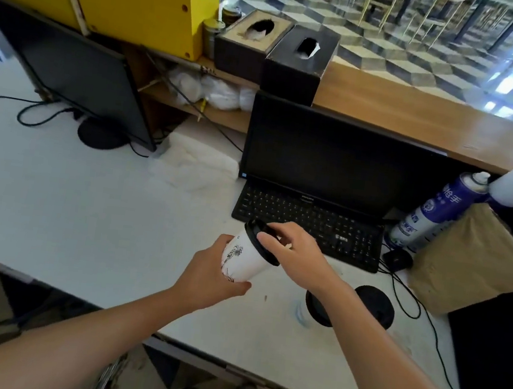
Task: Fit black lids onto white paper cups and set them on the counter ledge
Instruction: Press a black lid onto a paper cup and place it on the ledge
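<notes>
**Lid [259,240] over a tilted cup [245,259], both hands on it**

The cup is white paper, smooth-walled and tapered, with a black line drawing down its side. It is held in the air above the pale matte table [85,205], tipped so that its mouth leans toward the black keyboard [309,223]. The lid is glossy black plastic, round with a raised rim, and covers the cup's mouth. Whether it is pressed fully home cannot be told.

The left hand [210,274] comes up from below. Its fingers and thumb are curled round the cup's lower half and base. The right hand [298,254] reaches in from the right with the wrist bent, thumb and fingertips curved narrowly over the lid's rim and pinching it.

Beneath the right forearm, a second lid [375,306] and a third lid [318,310] lie flat on the table. The arm hides whether they touch.

The counter ledge [419,117], of polished brown wood, runs behind the dark monitor [334,158], well apart from the cup.
</notes>
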A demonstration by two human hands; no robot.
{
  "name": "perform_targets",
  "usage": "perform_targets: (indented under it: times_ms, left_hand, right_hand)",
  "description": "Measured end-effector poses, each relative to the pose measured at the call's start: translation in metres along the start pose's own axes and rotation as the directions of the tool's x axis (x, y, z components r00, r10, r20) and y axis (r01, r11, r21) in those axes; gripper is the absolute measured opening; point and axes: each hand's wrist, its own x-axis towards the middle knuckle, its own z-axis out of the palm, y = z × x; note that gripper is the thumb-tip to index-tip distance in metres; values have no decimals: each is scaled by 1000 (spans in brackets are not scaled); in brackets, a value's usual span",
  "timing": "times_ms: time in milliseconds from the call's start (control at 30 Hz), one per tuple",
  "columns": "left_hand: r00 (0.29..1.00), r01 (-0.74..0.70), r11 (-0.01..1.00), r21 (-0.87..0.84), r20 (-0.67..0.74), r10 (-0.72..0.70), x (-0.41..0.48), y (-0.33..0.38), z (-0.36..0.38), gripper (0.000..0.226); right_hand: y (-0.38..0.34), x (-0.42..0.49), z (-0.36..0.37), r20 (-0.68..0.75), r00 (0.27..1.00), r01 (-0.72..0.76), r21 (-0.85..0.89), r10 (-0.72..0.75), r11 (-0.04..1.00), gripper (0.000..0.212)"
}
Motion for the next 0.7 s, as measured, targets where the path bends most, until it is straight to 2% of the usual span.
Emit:
perform_targets:
  times_ms: [133,267,400,567,633,700]
  left_hand:
    - [1000,-7,1000,20,-28,8,-3,7,0,71]
    - [999,-5,1000,10,-35,6,-2,12,0,69]
    - [995,-29,999,42,-92,33,1,18,3,67]
    - [976,-64,989,134,-199,90,6,22,10,67]
    - [975,-82,994,75,-199,95,6,24,9,68]
    - [982,-77,995,-61,-175,66,8,23,5,69]
  right_hand:
    - [6,2,2,-26,998,60,-65,-61,996,44]
    - [7,1,1,-46,995,80,-88,-84,993,39]
    - [2,6,-5,-64,996,48,-122,-56,991,37]
    - [-6,11,-6,-103,993,-67,-103,56,992,41]
    - [-12,9,-9,-102,994,-58,-79,49,995,39]
    - [-15,4,-19,-89,996,16,25,-14,1000,35]
